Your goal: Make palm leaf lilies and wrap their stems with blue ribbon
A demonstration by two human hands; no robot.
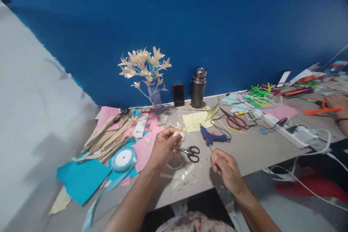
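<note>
My left hand is closed in a pinch on a small cream flower, which looks made of dried husk. Fingers cover part of it. My right hand is closed on a thin greyish stick. The stick's upper end meets the rear of a blue glue gun; I cannot tell whether it sits inside. Black-handled scissors lie between my hands, beside a clear round roll or dish partly behind my left hand. Pale scraps surround them.
Behind stand a clear vase of cream flowers, a phone and a thermos. Ribbon, husks and coloured paper lie left. Red scissors, a power strip and another person's hand are right.
</note>
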